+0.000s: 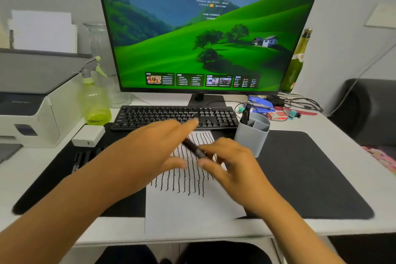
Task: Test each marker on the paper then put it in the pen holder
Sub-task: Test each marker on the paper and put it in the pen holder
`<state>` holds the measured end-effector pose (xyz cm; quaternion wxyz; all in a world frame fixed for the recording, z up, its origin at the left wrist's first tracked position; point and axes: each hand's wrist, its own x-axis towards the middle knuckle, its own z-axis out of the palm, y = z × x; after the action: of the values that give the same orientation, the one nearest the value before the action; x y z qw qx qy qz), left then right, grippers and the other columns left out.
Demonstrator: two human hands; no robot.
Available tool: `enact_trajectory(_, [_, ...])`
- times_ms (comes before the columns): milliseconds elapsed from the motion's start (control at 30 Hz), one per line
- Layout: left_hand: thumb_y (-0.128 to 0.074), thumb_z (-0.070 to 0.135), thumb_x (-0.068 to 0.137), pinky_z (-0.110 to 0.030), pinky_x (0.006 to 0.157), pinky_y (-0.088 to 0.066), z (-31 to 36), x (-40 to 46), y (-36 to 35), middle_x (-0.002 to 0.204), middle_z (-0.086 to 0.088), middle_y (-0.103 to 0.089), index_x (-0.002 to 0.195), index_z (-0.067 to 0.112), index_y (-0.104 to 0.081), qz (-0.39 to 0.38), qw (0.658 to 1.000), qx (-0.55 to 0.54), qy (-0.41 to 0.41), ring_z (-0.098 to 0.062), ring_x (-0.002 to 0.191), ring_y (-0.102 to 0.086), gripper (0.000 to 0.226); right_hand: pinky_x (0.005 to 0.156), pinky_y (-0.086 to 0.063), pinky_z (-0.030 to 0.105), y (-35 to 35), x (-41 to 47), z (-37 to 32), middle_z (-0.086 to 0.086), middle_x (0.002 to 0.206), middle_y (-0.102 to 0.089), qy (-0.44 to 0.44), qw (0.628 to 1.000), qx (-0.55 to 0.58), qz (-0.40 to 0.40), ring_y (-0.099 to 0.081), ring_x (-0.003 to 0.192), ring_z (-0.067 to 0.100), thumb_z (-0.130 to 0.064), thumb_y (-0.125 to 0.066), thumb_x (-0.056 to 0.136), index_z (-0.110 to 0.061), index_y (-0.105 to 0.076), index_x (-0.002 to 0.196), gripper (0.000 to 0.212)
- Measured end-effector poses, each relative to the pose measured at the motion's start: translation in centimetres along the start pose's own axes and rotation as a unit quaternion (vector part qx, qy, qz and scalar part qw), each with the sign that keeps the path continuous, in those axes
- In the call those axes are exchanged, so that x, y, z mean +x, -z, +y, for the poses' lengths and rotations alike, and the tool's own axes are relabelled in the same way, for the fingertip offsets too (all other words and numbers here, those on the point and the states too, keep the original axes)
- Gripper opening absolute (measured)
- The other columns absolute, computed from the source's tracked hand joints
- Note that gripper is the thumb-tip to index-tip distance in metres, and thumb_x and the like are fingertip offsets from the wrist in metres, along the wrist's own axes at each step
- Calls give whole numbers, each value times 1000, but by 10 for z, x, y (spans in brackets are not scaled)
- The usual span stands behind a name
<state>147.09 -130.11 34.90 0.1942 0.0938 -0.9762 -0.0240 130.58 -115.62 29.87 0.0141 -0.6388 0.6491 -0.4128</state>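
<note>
Black marker [194, 148], slim, tilted over scribbled paper [192, 206].

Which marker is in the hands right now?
The marker over the paper, held between both hands. The others lie on the mat at left or stand in the holder.

White paper [192, 210] with black squiggles, grey pen holder [252, 135]

Both hands [231, 165] motion-blurred; marker [194, 148] ends hidden, right grip unclear.
</note>
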Motion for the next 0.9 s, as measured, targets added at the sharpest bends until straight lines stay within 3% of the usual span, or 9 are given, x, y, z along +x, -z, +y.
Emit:
enact_trajectory(33, [-53, 63, 78, -8, 74, -34, 1, -1, 3, 134, 16, -41, 148, 37, -13, 29, 999, -21, 12, 10, 99, -38, 84, 71, -46, 16, 9, 3, 4, -15, 88, -64, -20, 999, 15, 24, -57, 84, 6, -39, -63, 92, -32, -71, 109, 20])
enact_trajectory(100, [-47, 70, 76, -9, 69, -34, 0, -7, 6, 130, 19, -38, 147, 40, -5, 59, 997, -36, 33, 13, 93, -33, 88, 70, -47, 8, 29, 13, 16, -14, 91, -67, -73, 990, 51, 112, -62, 83, 0, -30, -68, 91, -36, -67, 104, 14])
enact_trajectory(233, [-34, 74, 73, -27, 73, -49, -18, -22, 6, 130, 11, -52, 144, 40, -18, 60, 990, -6, 124, -2, 78, -45, 80, 58, -43, 2, 71, 35, 53, -13, 83, -64, -168, 940, 10, 297, -61, 69, -11, -24, -69, 94, -19, -62, 100, 11])
enact_trajectory(300, [-33, 73, 71, -22, 67, -47, -31, -34, 2, 119, 14, -56, 142, 37, -28, 41, 984, 1, 176, -1, 69, -50, 80, 55, -40, 1, 82, 43, 69, -17, 80, -59, -193, 925, -37, 326, -60, 69, -12, -26, -69, 94, -19, -57, 96, 14])
enact_trajectory(400, [-43, 65, 76, -19, 62, -41, -53, -51, -11, 93, 19, -53, 136, 33, -41, 5, 967, 1, 255, 2, 64, -53, 68, 57, -38, 13, 80, 51, 89, -8, 79, -58, -218, 923, -70, 309, -58, 74, 11, -28, -70, 94, -20, -56, 92, 16])
enact_trajectory(533, [-54, 52, 86, -26, 84, -46, -78, -76, -31, 122, 7, -59, 135, 31, -43, -41, 946, 26, 322, -8, 100, -58, 55, 57, -39, 24, 65, 59, 105, -5, 75, -58, -235, 929, -83, 273, -55, 75, 19, -26, -71, 92, -15, -58, 88, 18])
enact_trajectory(600, [-53, 53, 87, -26, 88, -45, -87, -85, -39, 124, 6, -58, 135, 30, -44, -66, 935, 41, 345, -11, 106, -56, 54, 61, -44, 31, 60, 60, 111, -1, 77, -60, -242, 931, -88, 259, -57, 75, 21, -27, -71, 92, -10, -61, 91, 20])
enact_trajectory(700, [-54, 52, 87, -18, 75, -42, -95, -95, -46, 106, 10, -57, 130, 29, -48, -76, 932, 43, 351, -4, 88, -53, 50, 60, -43, 31, 59, 60, 118, -9, 73, -59, -259, 930, -97, 243, -59, 74, 21, -28, -72, 91, -11, -64, 93, 19])
enact_trajectory(900, [-56, 52, 85, -15, 61, -38, -93, -101, -58, 81, 17, -43, 121, 31, -53, -85, 927, 52, 362, -1, 69, -49, 41, 63, -47, 36, 49, 57, 124, 7, 75, -68, -280, 932, -159, 165, -62, 78, 32, -30, -71, 91, -11, -71, 82, 21])
